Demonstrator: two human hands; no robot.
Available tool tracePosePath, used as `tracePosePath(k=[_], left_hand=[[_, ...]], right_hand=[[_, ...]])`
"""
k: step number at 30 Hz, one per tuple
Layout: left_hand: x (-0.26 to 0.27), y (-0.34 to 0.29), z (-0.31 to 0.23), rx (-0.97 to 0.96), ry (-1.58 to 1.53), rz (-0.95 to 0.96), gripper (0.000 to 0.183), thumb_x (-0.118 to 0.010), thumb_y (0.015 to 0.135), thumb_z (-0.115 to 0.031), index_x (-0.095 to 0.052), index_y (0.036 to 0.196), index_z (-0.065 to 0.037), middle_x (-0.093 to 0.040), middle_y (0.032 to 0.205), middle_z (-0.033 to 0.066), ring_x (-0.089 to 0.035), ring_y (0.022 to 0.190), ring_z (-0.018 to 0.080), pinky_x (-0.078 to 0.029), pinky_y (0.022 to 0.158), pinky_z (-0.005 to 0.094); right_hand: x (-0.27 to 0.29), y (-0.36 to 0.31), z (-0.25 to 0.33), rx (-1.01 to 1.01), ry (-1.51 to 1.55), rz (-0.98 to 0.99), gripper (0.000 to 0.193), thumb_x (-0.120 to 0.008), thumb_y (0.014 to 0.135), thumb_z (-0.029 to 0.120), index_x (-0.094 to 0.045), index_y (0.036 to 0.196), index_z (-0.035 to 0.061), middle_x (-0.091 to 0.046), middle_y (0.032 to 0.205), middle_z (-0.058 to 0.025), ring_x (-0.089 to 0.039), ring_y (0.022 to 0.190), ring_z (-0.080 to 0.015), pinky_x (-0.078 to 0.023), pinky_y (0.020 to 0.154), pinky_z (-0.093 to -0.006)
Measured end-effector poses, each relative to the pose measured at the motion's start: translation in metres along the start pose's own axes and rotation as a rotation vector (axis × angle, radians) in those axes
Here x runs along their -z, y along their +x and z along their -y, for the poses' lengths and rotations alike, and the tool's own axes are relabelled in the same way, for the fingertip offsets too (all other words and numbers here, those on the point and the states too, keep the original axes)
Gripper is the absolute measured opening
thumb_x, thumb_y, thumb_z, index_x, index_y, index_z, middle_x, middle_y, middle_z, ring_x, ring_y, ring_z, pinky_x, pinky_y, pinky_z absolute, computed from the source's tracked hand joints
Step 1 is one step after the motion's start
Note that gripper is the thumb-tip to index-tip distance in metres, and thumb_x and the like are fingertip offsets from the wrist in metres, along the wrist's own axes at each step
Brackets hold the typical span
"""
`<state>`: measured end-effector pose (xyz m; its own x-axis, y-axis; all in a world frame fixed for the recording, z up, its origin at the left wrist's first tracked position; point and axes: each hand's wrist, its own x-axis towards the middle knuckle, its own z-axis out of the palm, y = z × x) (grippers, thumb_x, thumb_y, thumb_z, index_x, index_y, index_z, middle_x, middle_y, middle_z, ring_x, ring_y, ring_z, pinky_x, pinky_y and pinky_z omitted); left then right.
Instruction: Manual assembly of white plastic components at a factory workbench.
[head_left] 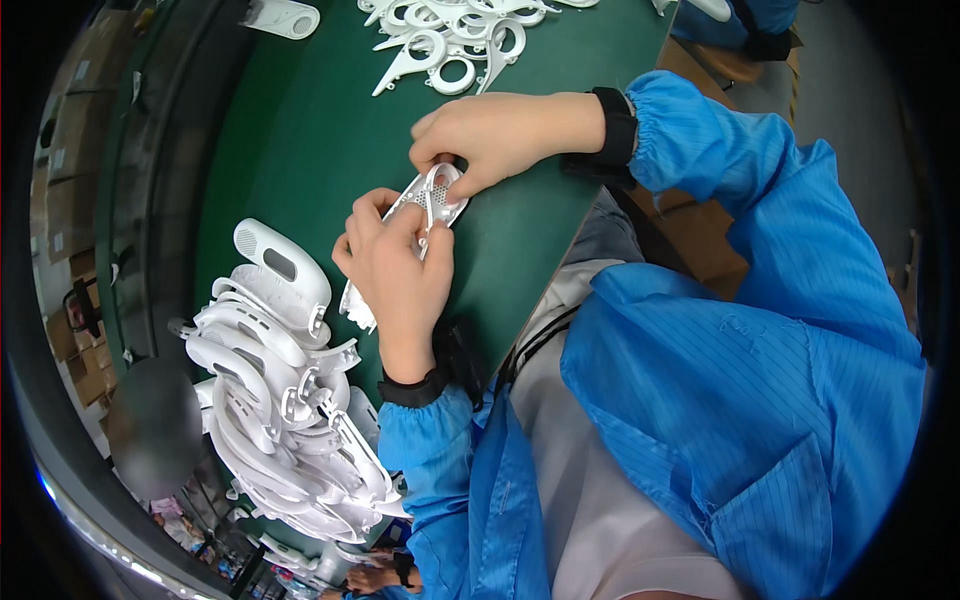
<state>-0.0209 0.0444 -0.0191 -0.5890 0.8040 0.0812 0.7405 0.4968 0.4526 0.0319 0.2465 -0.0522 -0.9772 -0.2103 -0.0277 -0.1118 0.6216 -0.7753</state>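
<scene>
Over the green table, my two hands work on a white plastic shell (356,309) with a perforated grille at its upper end. Closed around the shell's middle, my left hand (393,262) has its thumb and fingertips on the inner side. A thin white ring-ended plastic part (431,187) lies in the grille end of the shell. My right hand (482,140) is closed at that end, with thumb and bent fingers pinching the ring-ended part. The fingers partly hide how the two parts meet.
A large heap of white shells (265,370) lies to the left of my left forearm. Loose white ring-ended parts (455,45) are piled at the far side of the green table (320,150). One more shell (284,18) lies at the far left. Another person's hand (372,577) shows at bottom.
</scene>
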Motion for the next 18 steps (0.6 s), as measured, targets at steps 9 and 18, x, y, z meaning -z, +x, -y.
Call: tracePosePath(k=[9, 18], left_hand=[[0.001, 0.000, -0.010, 0.081, 0.074, -0.027, 0.015, -0.065, 0.073, -0.018, -0.059, 0.079, -0.005, -0.056, 0.103, 0.0126, -0.051, 0.100, 0.0303, -0.036, 0.086, 0.0429], [0.023, 0.022, -0.008, 0.417, 0.154, 0.330, 0.036, -0.070, 0.075, -0.028, -0.066, 0.105, -0.008, -0.068, 0.095, 0.0192, -0.065, 0.092, 0.0365, -0.051, 0.080, 0.0433]], right_hand=[[0.005, 0.013, 0.017, 0.044, -0.135, 0.106, 0.036, -0.073, 0.068, 0.022, -0.059, 0.098, 0.0073, -0.063, 0.100, -0.0070, -0.064, 0.086, -0.0287, -0.051, 0.069, -0.0398], [0.002, 0.047, 0.000, 0.051, 0.055, 0.248, 0.036, -0.069, 0.078, 0.036, -0.067, 0.079, -0.0005, -0.062, 0.066, -0.0134, -0.059, 0.061, -0.0263, -0.044, 0.056, -0.0375]])
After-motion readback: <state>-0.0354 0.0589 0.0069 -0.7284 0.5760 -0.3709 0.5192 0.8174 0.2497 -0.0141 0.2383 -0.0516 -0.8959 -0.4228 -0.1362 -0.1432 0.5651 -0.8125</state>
